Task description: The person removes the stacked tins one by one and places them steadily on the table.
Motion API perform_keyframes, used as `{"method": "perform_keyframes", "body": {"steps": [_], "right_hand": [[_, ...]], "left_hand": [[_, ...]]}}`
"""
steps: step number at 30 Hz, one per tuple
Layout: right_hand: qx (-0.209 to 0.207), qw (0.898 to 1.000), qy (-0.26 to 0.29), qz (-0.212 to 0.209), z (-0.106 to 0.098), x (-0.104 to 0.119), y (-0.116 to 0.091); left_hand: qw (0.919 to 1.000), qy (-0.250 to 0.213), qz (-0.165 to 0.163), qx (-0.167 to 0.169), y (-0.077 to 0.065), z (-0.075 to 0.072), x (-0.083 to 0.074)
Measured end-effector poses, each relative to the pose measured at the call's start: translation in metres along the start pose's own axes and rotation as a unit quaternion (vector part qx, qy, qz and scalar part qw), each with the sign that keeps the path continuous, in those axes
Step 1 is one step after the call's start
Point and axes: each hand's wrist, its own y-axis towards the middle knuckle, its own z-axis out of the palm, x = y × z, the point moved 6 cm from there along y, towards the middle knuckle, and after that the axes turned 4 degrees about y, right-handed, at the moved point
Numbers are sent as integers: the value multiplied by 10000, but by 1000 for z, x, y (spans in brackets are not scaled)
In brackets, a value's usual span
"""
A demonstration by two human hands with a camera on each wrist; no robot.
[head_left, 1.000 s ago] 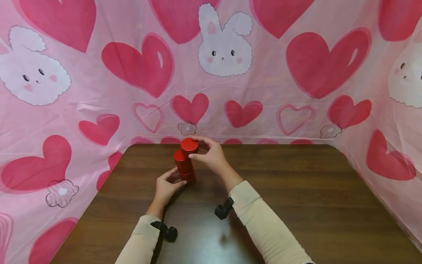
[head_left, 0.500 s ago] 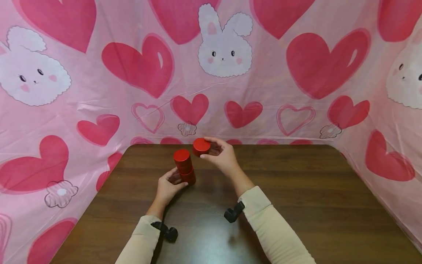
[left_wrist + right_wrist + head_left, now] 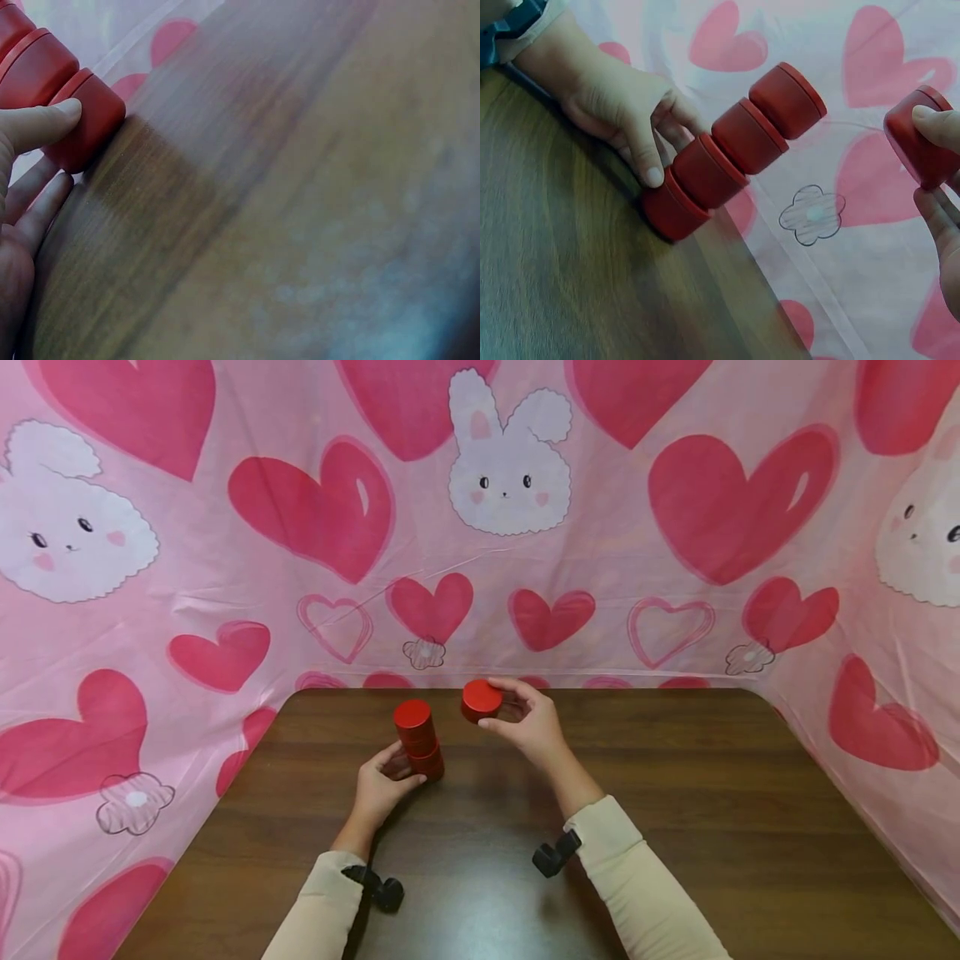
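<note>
Part of the stack of red tins (image 3: 414,718) is hard to make out from the head view, because the left hand (image 3: 381,785) covers the low left side. The right wrist view shows the stack better: four round tins, one on top of the other, standing on the brown wooden table (image 3: 675,793). The left wrist view cuts off the top of the stack, and much of the table there is blurry.

The left hand's thumb (image 3: 45,124) is on one side of the bottom tin and its fingers go round the other side, so it grips that tin. Some of those fingers are hidden behind it.

The right hand (image 3: 534,724) pinches one single red tin (image 3: 482,702) between its thumb and fingers. This tin is near the top of the stack, just to the right, and not touching it. The right wrist view cuts off most of this hand, and the thumb covers a bit of the tin.

A pink cloth (image 3: 510,560) with hearts and bunnies hangs behind the table and at both sides. The bunnies at the far left and far right are cut off. Each cream sleeve (image 3: 645,877) has a small black camera (image 3: 553,857) by the cuff, and both sleeves run out of the bottom of the head view.
</note>
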Motion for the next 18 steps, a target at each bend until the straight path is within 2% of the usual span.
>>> {"method": "perform_keyframes", "body": {"steps": [11, 18], "right_hand": [[-35, 9993, -355, -62, -17, -1, -12], [-131, 9988, -461, -98, -27, -3, -20]], "left_hand": [[9992, -21, -410, 13, -2, -1, 1], [9992, 36, -355, 150, -7, 2, -24]]}}
